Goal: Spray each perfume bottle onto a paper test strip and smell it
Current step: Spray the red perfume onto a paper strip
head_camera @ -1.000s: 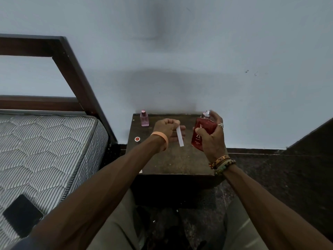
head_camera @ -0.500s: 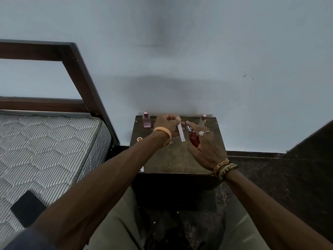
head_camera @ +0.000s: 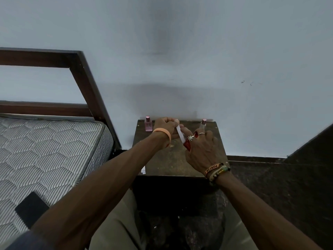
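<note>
The left hand (head_camera: 165, 125) pinches the top of a white paper strip (head_camera: 180, 135) with its fingers curled. The strip hangs down above the table (head_camera: 171, 159). The right hand (head_camera: 201, 148) grips the red bottle (head_camera: 187, 145), fingers wrapped round it, and holds it just beside the strip's lower end. Whether bottle and strip touch cannot be told.

The pink bottle (head_camera: 148, 124) stands upright at the table's back left corner, capped, with pink fluid inside. The clear bottle (head_camera: 203, 124) stands upright at the back right under a pink cap; its fill level cannot be told.

A phone (head_camera: 31, 209) lies on the mattress (head_camera: 54, 150).
</note>
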`<state>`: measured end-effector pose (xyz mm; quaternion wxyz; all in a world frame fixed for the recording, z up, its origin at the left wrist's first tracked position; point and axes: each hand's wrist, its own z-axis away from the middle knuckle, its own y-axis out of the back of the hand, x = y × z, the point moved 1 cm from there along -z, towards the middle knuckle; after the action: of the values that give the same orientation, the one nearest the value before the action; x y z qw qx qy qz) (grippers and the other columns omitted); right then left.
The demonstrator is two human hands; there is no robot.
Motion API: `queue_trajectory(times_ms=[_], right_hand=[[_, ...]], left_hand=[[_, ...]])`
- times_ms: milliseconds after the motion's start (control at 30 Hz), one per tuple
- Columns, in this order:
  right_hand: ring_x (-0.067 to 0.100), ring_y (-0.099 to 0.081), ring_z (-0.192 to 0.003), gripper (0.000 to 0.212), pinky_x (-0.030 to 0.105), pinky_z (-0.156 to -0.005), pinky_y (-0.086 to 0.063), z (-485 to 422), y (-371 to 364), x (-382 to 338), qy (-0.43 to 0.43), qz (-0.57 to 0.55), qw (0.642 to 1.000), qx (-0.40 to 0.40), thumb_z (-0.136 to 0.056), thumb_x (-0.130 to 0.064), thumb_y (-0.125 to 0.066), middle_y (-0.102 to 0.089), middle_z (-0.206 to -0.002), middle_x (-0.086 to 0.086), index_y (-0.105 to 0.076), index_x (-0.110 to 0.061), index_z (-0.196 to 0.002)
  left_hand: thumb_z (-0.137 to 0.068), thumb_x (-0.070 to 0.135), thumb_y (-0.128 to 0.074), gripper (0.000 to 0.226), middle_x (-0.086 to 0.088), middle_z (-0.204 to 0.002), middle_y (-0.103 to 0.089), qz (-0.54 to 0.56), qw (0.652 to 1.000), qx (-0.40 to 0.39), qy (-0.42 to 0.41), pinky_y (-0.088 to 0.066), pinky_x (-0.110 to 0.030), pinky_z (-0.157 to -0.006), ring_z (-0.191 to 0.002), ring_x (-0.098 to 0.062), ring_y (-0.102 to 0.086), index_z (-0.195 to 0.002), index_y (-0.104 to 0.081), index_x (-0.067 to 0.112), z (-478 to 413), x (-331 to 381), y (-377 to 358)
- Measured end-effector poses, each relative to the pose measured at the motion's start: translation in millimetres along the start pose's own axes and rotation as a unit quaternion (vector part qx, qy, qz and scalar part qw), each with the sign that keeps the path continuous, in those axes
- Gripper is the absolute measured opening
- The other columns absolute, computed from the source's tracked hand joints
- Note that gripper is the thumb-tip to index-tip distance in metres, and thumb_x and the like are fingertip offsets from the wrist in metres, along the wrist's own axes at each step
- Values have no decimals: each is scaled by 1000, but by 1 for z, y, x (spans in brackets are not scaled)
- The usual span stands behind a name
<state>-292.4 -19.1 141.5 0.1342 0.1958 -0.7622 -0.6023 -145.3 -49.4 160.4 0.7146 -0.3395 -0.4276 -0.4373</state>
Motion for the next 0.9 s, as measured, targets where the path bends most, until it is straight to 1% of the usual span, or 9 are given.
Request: queue_trajectory(times_ms=[100, 300, 433, 567, 667, 767, 833, 867, 900], right_hand=[[28, -47, -95, 63, 41, -74, -45, 2, -1, 1, -11, -6, 1000, -2, -77, -33, -55, -51, -116, 9, -38, -37, -137], [27, -48, -93, 70, 38, -73, -45, 6, -11, -1, -16, -19, 1000, -2, -76, -36, -62, -53, -113, 8, -35, -38, -140], [27, -46, -93, 73, 39, -75, -46, -7, -9, -7, -46, -60, 997, 7, -73, -34, -61, -52, -112, 5, -35, -36, -141], [30, -46, -90, 54, 40, -73, -41, -17, -2, -13, -23, -24, 999, 3, -76, -29, -56, -53, -104, 9, -46, -32, -129], [30, -46, -89, 57, 40, -71, -42, -14, -3, -18, -2, -15, 1000, -2, -78, -30, -50, -54, -100, 9, -40, -37, -134], [28, -46, -89, 64, 41, -74, -45, -12, -15, -21, -35, -43, 998, -13, -75, -30, -54, -52, -107, 8, -39, -36, -137], [24, -44, -92, 53, 40, -80, -45, -6, -8, -21, -71, -48, 995, -42, -80, -32, -53, -50, -112, 7, -48, -26, -132], [22, -42, -88, 41, 41, -85, -44, 0, 4, -19, -78, -50, 993, -73, -85, -31, -52, -49, -107, 10, -54, -12, -122], [18, -39, -77, 29, 44, -91, -40, 5, 10, -16, -68, -52, 987, -136, -92, -25, -50, -48, -92, 12, -55, 2, -99]], left_hand=[[-93, 3, -52, 16, -21, -98, -66, 14, 1000, 4, 15, -57, -35, -57, -87, -32, -67, -109, -54, -2, 2, 2, 3], [-92, 3, -55, 21, -20, -98, -68, 24, 999, 14, 31, -58, -34, -55, -85, -32, -69, -113, -55, -1, -2, -3, 8], [-92, 2, -56, 11, -14, -78, -67, 23, 999, 12, 25, -58, -31, -51, -68, -24, -68, -102, -58, -1, -3, -7, 8], [-89, 0, -58, 8, -21, -92, -67, 22, 999, 24, 23, -59, -37, -57, -73, -29, -67, -84, -59, 5, -5, -7, 5], [-91, 0, -55, 4, -22, -98, -66, 40, 999, 14, 24, -57, -39, -61, -83, -31, -67, -94, -56, 3, -6, -4, 7], [-91, 2, -55, 15, -20, -99, -67, 44, 998, 20, 29, -57, -35, -58, -81, -29, -67, -106, -56, 0, -8, -2, 12], [-91, 3, -56, 16, -20, -98, -67, 42, 998, 27, 36, -58, -33, -55, -78, -27, -68, -107, -57, 0, -8, -1, 17], [-92, 3, -55, 17, -20, -98, -67, 47, 998, 27, 41, -58, -34, -54, -79, -28, -68, -108, -56, 0, -8, -1, 18], [-92, 3, -54, 17, -21, -100, -67, 50, 997, 27, 46, -57, -35, -55, -82, -31, -68, -109, -56, 0, -9, -2, 19]])
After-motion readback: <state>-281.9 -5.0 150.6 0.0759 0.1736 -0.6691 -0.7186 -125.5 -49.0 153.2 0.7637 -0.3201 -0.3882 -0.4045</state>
